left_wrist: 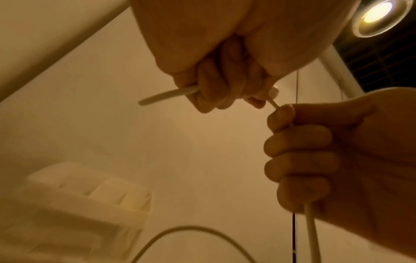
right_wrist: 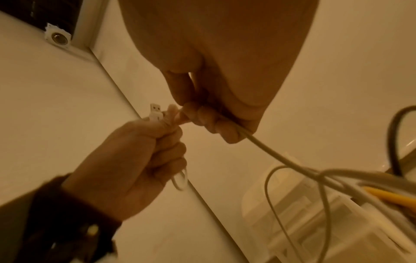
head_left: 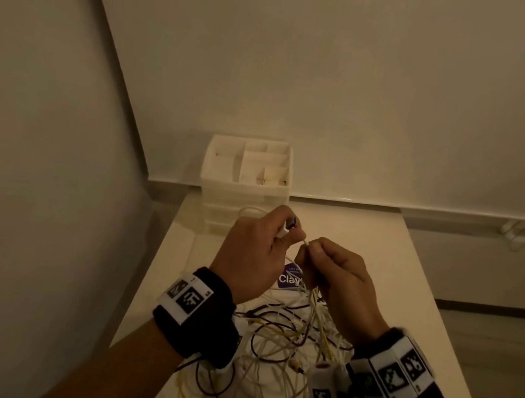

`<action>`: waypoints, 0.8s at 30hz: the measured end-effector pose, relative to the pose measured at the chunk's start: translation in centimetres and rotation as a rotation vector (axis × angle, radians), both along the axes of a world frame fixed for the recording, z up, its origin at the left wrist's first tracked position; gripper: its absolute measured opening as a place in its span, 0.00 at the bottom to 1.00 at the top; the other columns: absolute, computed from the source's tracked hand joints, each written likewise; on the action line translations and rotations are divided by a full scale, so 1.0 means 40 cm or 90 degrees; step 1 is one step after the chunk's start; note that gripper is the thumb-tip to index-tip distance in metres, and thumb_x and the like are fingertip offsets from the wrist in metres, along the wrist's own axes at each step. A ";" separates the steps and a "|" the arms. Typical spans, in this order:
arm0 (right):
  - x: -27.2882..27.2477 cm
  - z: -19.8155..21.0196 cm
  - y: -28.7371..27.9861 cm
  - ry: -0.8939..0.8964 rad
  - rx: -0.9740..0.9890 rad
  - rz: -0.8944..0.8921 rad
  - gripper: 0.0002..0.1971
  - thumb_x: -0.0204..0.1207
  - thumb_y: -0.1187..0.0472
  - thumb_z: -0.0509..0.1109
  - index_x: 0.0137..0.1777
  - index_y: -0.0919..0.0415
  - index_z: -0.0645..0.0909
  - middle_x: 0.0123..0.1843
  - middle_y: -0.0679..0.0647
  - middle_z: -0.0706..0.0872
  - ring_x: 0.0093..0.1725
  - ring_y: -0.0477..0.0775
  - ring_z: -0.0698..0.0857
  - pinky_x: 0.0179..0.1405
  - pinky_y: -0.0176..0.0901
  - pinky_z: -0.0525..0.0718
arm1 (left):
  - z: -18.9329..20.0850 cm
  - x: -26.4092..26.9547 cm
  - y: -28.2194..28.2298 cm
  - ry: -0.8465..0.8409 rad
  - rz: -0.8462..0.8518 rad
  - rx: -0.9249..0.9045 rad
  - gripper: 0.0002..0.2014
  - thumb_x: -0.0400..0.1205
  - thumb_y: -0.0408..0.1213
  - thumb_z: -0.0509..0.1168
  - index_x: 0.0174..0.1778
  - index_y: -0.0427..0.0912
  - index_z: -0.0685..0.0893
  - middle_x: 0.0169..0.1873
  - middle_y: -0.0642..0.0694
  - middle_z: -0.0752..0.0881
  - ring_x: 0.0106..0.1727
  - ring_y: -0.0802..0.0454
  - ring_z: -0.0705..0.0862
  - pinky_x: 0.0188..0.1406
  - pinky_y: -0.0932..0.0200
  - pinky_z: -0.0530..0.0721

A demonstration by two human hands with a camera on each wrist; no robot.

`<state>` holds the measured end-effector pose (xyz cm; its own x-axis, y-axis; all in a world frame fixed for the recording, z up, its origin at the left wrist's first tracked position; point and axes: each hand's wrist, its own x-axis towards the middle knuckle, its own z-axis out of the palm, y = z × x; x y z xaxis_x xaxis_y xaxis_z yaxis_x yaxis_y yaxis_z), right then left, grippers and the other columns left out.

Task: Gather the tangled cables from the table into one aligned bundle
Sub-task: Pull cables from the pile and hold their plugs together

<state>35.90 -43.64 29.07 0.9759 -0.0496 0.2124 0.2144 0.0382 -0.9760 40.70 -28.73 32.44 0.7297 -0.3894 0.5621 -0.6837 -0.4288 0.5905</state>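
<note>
Cables near table's front edge; far half open.

Bare forearms end in broad black wristbands. The band behind the left hand carries a white plate printed with black-and-white square markers; the band behind the right hand carries a similar marker strip and, beneath the wrist, what appears to be a small white camera housing with its own marker.
</note>
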 end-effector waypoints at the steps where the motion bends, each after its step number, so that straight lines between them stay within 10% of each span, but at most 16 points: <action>1: 0.000 -0.003 -0.001 -0.008 0.012 -0.003 0.16 0.86 0.60 0.58 0.39 0.64 0.81 0.31 0.63 0.73 0.30 0.56 0.71 0.30 0.40 0.72 | 0.015 0.007 -0.009 -0.021 0.006 -0.001 0.07 0.84 0.40 0.64 0.42 0.43 0.80 0.19 0.57 0.70 0.22 0.58 0.71 0.23 0.68 0.64; 12: 0.010 -0.124 -0.013 0.001 -0.134 -0.028 0.16 0.87 0.58 0.57 0.37 0.61 0.77 0.30 0.53 0.75 0.32 0.51 0.73 0.35 0.39 0.74 | 0.227 0.117 0.061 -0.134 0.162 -0.329 0.06 0.83 0.33 0.63 0.41 0.44 0.77 0.32 0.62 0.78 0.32 0.71 0.76 0.37 0.73 0.72; 19: 0.019 -0.155 -0.029 0.081 0.039 -0.083 0.21 0.82 0.53 0.64 0.34 0.71 0.74 0.29 0.62 0.68 0.30 0.58 0.64 0.31 0.50 0.65 | 0.158 0.049 0.076 -0.134 0.198 -0.192 0.16 0.86 0.35 0.63 0.70 0.41 0.79 0.25 0.61 0.70 0.22 0.68 0.73 0.25 0.79 0.68; 24: 0.028 -0.057 -0.035 0.070 0.070 -0.041 0.19 0.78 0.60 0.65 0.24 0.58 0.75 0.26 0.60 0.65 0.28 0.57 0.62 0.32 0.56 0.56 | 0.065 -0.008 0.016 0.009 -0.035 0.095 0.10 0.82 0.40 0.68 0.58 0.47 0.87 0.28 0.64 0.79 0.25 0.66 0.78 0.27 0.74 0.73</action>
